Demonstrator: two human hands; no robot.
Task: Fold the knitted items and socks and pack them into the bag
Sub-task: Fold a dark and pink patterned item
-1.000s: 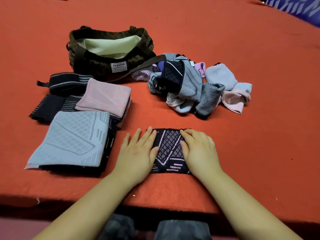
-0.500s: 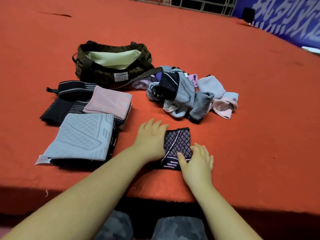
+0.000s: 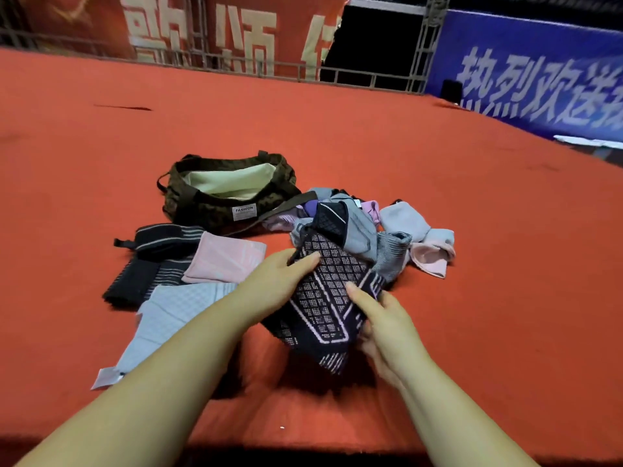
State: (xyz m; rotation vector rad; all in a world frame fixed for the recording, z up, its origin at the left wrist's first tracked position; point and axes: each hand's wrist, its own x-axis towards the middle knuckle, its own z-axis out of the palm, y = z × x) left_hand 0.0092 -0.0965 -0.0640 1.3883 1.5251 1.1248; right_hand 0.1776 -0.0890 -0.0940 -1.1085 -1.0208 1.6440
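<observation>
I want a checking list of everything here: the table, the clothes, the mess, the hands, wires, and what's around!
Surface: orange felt-covered table.
Job's things: open dark patterned fabric bag; black-and-pink patterned folded knit, lifted; folded pink cloth, grey cloth, black striped knits.
Clutter: unfolded sock pile.
Grips: left hand and right hand hold the patterned knit.
Cables: nothing seen.
Surroundings: red banner, blue banner, metal railing.
</observation>
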